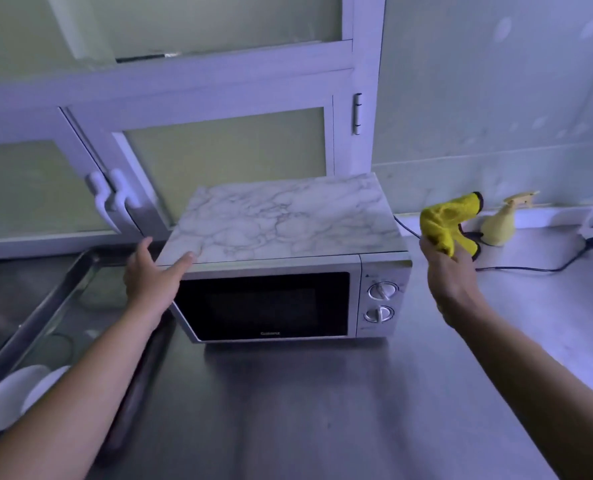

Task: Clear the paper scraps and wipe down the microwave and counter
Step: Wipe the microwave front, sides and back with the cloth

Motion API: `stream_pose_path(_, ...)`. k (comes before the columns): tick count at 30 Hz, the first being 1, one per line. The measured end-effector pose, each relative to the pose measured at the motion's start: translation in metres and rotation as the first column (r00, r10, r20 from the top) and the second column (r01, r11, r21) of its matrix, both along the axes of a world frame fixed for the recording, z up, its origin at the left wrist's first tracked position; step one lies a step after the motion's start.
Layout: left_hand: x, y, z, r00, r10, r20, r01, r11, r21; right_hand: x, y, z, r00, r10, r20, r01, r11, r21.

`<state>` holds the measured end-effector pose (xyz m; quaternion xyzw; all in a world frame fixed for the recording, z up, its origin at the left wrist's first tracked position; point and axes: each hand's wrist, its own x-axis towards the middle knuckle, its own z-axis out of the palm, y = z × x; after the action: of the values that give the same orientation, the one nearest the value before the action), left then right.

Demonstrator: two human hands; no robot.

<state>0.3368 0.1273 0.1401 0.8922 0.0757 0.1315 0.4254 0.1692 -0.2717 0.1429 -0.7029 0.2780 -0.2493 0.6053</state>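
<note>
Silver microwave (270,299) with marble-patterned top (288,220) and two dials, door closed, standing on the steel table (288,410) in front of the window. Left hand (153,275): fingers (184,261) straight and spread, holding nothing, laid on the front left corner of the microwave's top; right hand (450,275): fingers curled round a bunched yellow cloth (447,220), held in the air just right of the microwave. Also on the table: pale spray bottle (499,226) and black power cord (530,270) at the right rear, metal tray (45,299) at the left, white bowls (11,396) at its near end.
</note>
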Motion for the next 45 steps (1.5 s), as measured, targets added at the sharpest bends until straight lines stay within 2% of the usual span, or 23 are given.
stream_pose_path(2,0.018,0.006,-0.005,0.991,0.049,-0.122,-0.058,0.995,-0.077,0.032,0.004,-0.019,0.998,0.033,-0.050,-0.036,0.997,-0.061)
stream_pose_path(3,0.024,0.007,-0.008,0.985,0.023,-0.172,-0.050,0.987,-0.152,0.046,0.007,-0.029,0.995,0.021,-0.101,-0.031,0.995,-0.096)
stream_pose_path(5,0.032,0.009,-0.014,0.971,-0.075,-0.227,0.001,0.951,-0.308,0.064,0.012,-0.041,0.976,-0.114,-0.188,0.082,0.982,-0.171)
stream_pose_path(7,0.036,0.012,-0.021,0.972,-0.117,-0.206,0.021,0.908,-0.419,0.070,0.013,-0.048,0.960,-0.232,-0.158,0.201,0.961,-0.190)
stream_pose_path(9,0.037,0.015,-0.028,0.979,-0.113,-0.167,0.024,0.887,-0.461,0.071,0.012,-0.053,0.965,-0.248,-0.088,0.233,0.960,-0.157)
stream_pose_path(12,0.036,0.014,-0.035,0.991,-0.071,-0.111,0.014,0.897,-0.442,0.067,0.011,-0.057,0.973,-0.230,-0.028,0.226,0.968,-0.111)
stream_pose_path(16,0.029,0.014,-0.037,0.994,-0.033,-0.106,-0.012,0.918,-0.397,0.066,0.006,-0.058,0.978,-0.208,-0.012,0.206,0.974,-0.099)
stream_pose_path(22,-0.030,0.013,-0.049,0.995,0.085,-0.046,-0.095,0.937,-0.335,0.064,-0.017,-0.058,0.992,-0.124,0.021,0.120,0.983,0.136)
stream_pose_path(26,-0.077,0.015,-0.061,0.992,0.123,-0.002,-0.114,0.917,-0.383,0.068,-0.021,-0.057,0.968,-0.070,0.239,-0.009,0.949,0.316)
stream_pose_path(29,-0.090,0.016,-0.064,0.994,0.114,0.000,-0.102,0.895,-0.434,0.072,-0.017,-0.056,0.944,-0.171,0.282,0.049,0.919,0.391)
stream_pose_path(33,-0.089,0.016,-0.065,0.994,0.103,0.019,-0.084,0.888,-0.451,0.076,-0.013,-0.057,0.939,-0.264,0.221,0.157,0.899,0.410)
stream_pose_path(36,-0.087,0.022,-0.066,0.996,0.085,0.027,-0.064,0.886,-0.459,0.071,-0.007,-0.057,0.924,-0.304,0.233,0.181,0.883,0.433)
stream_pose_path(41,-0.069,0.043,-0.067,0.999,-0.008,0.031,0.023,0.864,-0.503,0.041,0.022,-0.059,0.877,-0.392,0.276,0.245,0.861,0.445)
stream_pose_path(45,-0.051,0.064,-0.069,0.993,-0.109,0.034,0.111,0.856,-0.506,0.006,0.053,-0.058,0.836,-0.503,0.218,0.389,0.825,0.411)
